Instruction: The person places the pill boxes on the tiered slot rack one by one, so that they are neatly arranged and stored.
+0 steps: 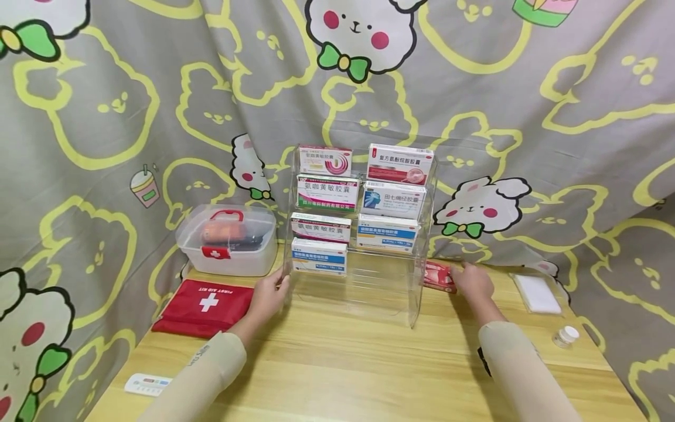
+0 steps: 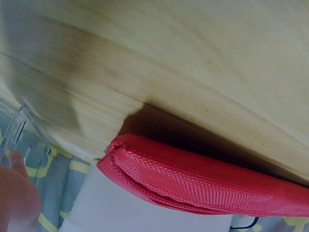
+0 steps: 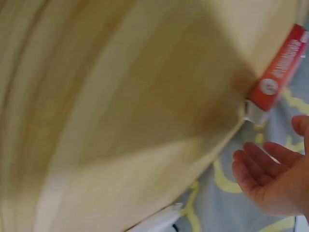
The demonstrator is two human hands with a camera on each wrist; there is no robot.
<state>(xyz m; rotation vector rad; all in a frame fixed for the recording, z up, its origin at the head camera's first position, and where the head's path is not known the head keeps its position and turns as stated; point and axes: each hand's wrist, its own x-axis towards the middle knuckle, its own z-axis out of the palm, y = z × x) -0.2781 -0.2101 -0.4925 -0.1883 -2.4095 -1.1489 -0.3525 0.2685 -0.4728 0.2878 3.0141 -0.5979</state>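
A clear acrylic display rack (image 1: 379, 287) stands on the table, with several medicine boxes such as a blue-and-white one (image 1: 319, 258) on its tiers. My left hand (image 1: 270, 292) holds the rack's left side panel near its base; in the left wrist view the hand (image 2: 19, 195) is at the clear panel's edge. To the right of the rack lies a red medicine box (image 1: 439, 276). My right hand (image 1: 474, 284) is beside this box's right end. In the right wrist view its fingers are spread loosely, palm facing the red box (image 3: 280, 72), with a gap between.
Left of the rack are a lidded clear medicine bin (image 1: 237, 258) and a red first aid pouch (image 1: 205, 308). A white test cassette (image 1: 147, 384) lies front left. On the right sit a white packet (image 1: 538, 294) and a small white-capped bottle (image 1: 566, 336). Patterned curtain (image 1: 474, 88) hangs behind.
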